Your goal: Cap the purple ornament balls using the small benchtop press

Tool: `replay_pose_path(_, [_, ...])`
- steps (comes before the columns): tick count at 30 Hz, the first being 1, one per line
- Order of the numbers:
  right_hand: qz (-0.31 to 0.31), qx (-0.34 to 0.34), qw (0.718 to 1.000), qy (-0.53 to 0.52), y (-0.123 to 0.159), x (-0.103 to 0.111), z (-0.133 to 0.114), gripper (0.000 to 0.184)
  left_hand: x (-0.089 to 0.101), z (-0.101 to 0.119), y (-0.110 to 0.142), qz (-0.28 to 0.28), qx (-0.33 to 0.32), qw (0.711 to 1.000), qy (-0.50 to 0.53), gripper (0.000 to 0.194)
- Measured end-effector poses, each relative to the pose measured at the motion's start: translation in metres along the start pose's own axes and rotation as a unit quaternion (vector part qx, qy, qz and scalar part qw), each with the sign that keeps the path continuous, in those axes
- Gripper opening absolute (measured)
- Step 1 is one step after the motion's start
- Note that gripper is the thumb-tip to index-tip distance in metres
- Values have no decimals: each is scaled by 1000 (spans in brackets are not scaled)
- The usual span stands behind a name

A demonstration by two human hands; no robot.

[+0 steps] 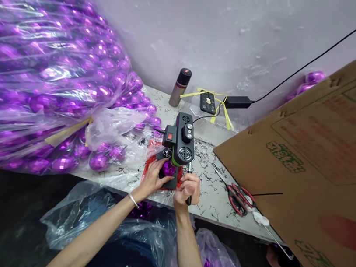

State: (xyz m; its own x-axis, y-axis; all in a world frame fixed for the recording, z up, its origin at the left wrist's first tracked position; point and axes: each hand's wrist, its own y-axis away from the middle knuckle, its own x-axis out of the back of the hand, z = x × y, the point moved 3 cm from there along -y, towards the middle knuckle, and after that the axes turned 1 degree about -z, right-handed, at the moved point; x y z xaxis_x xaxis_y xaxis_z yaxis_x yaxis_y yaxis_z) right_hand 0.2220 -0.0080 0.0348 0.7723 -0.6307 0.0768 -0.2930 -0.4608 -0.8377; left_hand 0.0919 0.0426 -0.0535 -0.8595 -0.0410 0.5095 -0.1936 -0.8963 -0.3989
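Note:
A purple mirrored ball [168,168] sits under the head of a small black bench press [184,141] with a red switch on its side. My left hand [154,176] has its thumb and fingers closed around the ball from the left. My right hand [188,189] is wrapped round the press's lever handle [189,200], whose black end shows below the fist. The press stands on a black base over a red sheet [146,172]. Its head hides the top of the ball, so I cannot tell whether they touch.
Clear bags of purple balls [41,70] fill the left side. Red-and-black scissors [238,197] lie right of the press, beside a large cardboard box [319,162]. Behind stand a spray can [180,87], a phone-like black panel [208,102] and a power adapter [238,102]. Black scraps litter the table [207,173].

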Motion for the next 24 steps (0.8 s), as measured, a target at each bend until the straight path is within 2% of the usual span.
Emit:
replay_pose_path(5, [17,15,1000,-8,3,-2,5,40,-2,-2,-1,4,6,1000,7,60])
replay_pose_path(10, [-18,72,997,-3,4,-2,4,39,-4,-5,-2,5,15,1000,22,62])
replay_pose_path(12, [-15,41,999,-3,-7,0,-2,41,-5,-6,-4,4,21,999,29,65])
replay_pose_path(14, [-9,-18,1000,-2,-25,3,-13,43,-5,-7,-7,5,27,999,37,67])
replay_pose_path(17, [-7,-86,996,-21,-53,4,-31,44,2,-4,-4,18,35,998,48,69])
replay_pose_path(20, [-16,-91,995,-39,-65,4,-41,45,22,4,25,46,12,998,29,74])
replay_pose_path(22, [-15,-76,996,-38,-61,4,-40,44,38,12,61,34,-52,998,-6,80])
replay_pose_path(24, [-9,-62,997,-35,-50,4,-36,43,48,18,103,-9,-137,989,-56,84])
